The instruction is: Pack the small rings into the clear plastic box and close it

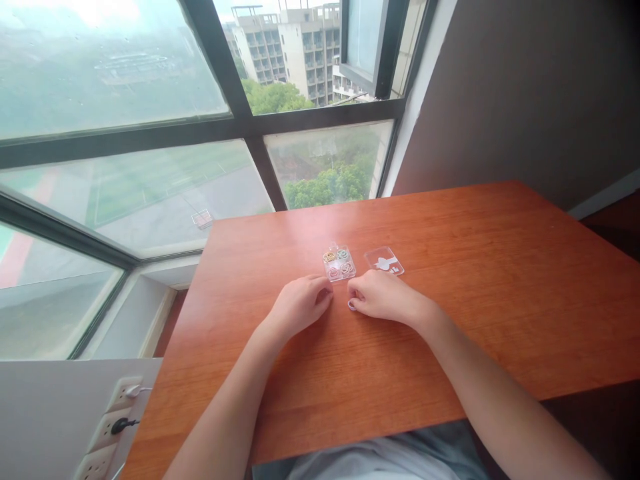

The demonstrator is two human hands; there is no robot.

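Between thumb and fingers, my right hand (pixel 377 293) pinches a small pale purple hair tie (pixel 351 305) just above the table. My left hand (pixel 303 303) rests across from it, fingers curled and thumb bent in; whatever it may hold is hidden. Just beyond both hands lies a clear plastic box (pixel 331 278) with compartments. Coils of hair ties in yellow, greenish, pink and pale tones fill its sections. The clear lid (pixel 397 268), printed with a white shape, lies separately to the right of the box, behind my right hand.
A reddish-brown wooden table (pixel 475 267) spreads under everything. Its far left side meets large dark-framed windows (pixel 320 120). A grey wall (pixel 500 100) stands behind at the right. Sockets with a black plug (pixel 120 425) sit at the lower left, beyond the table edge.
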